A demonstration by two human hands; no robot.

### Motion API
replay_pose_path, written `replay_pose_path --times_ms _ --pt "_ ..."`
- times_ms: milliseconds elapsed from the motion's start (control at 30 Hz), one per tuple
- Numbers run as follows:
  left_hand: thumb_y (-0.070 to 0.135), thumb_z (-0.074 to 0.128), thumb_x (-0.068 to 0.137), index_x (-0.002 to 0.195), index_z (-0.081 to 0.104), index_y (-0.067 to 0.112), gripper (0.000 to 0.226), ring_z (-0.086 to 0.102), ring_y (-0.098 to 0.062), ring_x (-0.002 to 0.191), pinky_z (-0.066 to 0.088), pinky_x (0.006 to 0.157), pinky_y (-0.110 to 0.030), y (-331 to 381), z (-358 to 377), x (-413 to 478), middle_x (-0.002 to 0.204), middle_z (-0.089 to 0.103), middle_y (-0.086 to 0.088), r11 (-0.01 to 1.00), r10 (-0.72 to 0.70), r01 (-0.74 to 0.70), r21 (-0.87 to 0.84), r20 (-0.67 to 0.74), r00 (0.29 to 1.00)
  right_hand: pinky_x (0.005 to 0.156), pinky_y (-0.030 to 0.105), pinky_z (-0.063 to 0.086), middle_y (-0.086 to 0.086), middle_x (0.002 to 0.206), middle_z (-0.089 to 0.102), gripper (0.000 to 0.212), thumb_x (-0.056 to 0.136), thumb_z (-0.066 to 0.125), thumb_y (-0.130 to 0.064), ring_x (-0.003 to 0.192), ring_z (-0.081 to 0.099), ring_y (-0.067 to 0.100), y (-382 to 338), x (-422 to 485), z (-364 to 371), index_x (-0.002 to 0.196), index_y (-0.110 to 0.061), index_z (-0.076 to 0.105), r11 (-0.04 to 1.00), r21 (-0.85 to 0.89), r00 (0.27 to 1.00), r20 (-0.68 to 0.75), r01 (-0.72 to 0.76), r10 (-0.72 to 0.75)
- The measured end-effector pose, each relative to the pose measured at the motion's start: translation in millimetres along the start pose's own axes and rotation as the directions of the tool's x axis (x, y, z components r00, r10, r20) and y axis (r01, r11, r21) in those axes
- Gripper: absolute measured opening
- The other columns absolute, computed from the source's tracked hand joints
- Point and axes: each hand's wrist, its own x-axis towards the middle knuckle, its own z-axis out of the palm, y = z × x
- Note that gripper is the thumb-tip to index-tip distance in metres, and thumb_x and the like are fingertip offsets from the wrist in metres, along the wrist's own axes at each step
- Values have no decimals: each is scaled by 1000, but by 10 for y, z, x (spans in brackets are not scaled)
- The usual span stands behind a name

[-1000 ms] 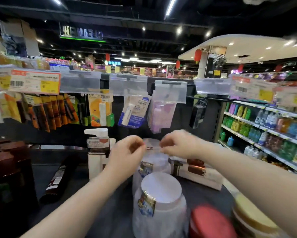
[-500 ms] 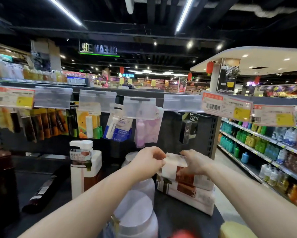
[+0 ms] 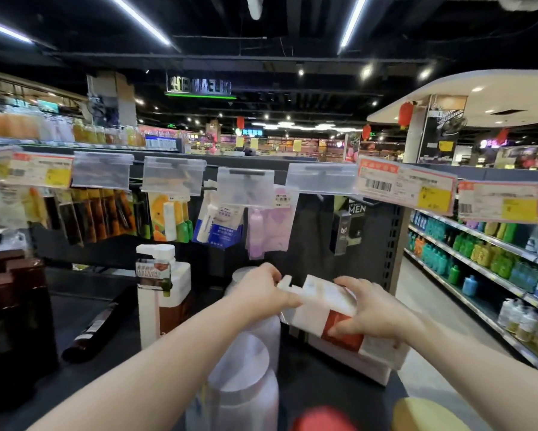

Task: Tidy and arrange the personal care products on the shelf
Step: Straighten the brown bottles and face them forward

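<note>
At the far left of the frame, dark brown bottles (image 3: 15, 306) stand on a dark shelf (image 3: 74, 293). Just right of them, a dark tube (image 3: 90, 332) lies flat on the shelf. Left of centre, a white pump bottle (image 3: 162, 293) stands upright. Above these, across the middle of the frame, packets (image 3: 168, 219) hang from pegs behind a row of price tags (image 3: 40, 172).

At centre, two white jars (image 3: 246, 384) stand one behind the other, the nearer at the bottom edge. The left hand (image 3: 255, 297) reaches in from the lower left above the farther jar, its fingers curled round the white notched end of a white and red container (image 3: 327, 298).

That container sits just right of centre, tilted, above a similar white pack (image 3: 355, 368) lying on the shelf; whether the two touch is unclear. The right hand (image 3: 373, 318) comes from the lower right, fingers curled over the container's top and red side, gripping it.

Along the bottom edge, a blurred red lid (image 3: 320, 419) and a yellow lid (image 3: 423, 413) show. At far right, aisle shelves (image 3: 479, 253) carry green, blue and white bottles.
</note>
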Motion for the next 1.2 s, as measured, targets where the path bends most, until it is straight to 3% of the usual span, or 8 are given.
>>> replay_pose_path --times_ms 100,200,367,500,700,900,1067,1200 --pt "54 78 54 116 45 19 78 52 -16 100 46 86 -30 42 -41 -45 100 52 6 999 -20 22 44 -42 999 81 22 44 -12 117 55 90 53 79 -57 103 55 7 -5 -271 -52 130 -34 39 957 290 998 -56 0 17" --pt "55 76 60 140 30 6 105 46 -20 121 39 91 -25 122 13 -90 134 48 -5 998 -49 51 -43 36 998 67 20 50 -11 102 61 75 54 84 -48 87 64 7 -13 -519 -96 116 -38 43 802 596 995 -63 -29 83" --pt "40 74 72 108 60 26 41 64 6 82 47 59 -8 246 199 -289 88 72 18 907 124 13 -421 296 947 68 34 57 8 102 70 70 51 85 -41 86 71 24 -159 -771 -190 113 -26 55 542 839 998 -56 51 -6" --pt "50 75 55 118 49 26 72 64 -13 98 52 85 -35 321 194 -451 109 67 5 813 144 -10 -582 184 972 71 36 55 12 102 71 63 62 81 -36 90 70 30 -362 -882 -197 117 -18 56 400 911 994 -73 100 -82" --pt "42 78 64 99 46 38 47 67 -13 88 56 60 -26 113 -133 -697 102 64 6 740 139 -50 -671 79 987 72 35 57 10 102 72 70 58 80 -42 90 70 26 -835 -1010 -174 119 -19 54 393 915 989 -44 96 -139" --pt "57 78 43 126 43 26 95 65 -22 100 57 76 -41 -208 -631 -943 117 63 -4 684 63 -45 -728 -3 998 68 32 56 12 96 73 63 54 76 -46 83 71 24 -1535 -1024 -96 107 -13 64 360 927 972 -16 102 -234" --pt "68 69 54 114 52 27 75 68 -15 89 54 60 -32 -496 -1108 -1132 106 68 1 640 40 -83 -764 -75 996 68 31 56 13 99 73 63 58 81 -47 85 70 24 -2126 -894 52 107 -11 64 299 952 949 27 72 -314" --pt "66 41 68 118 59 26 66 64 -23 102 49 90 -43 -813 -1465 -1241 109 70 -5 615 0 31 -788 40 999 61 31 56 8 88 75 62 48 76 -51 75 71 20 -2517 -743 277 99 -17 65 223 975 960 50 13 -276"
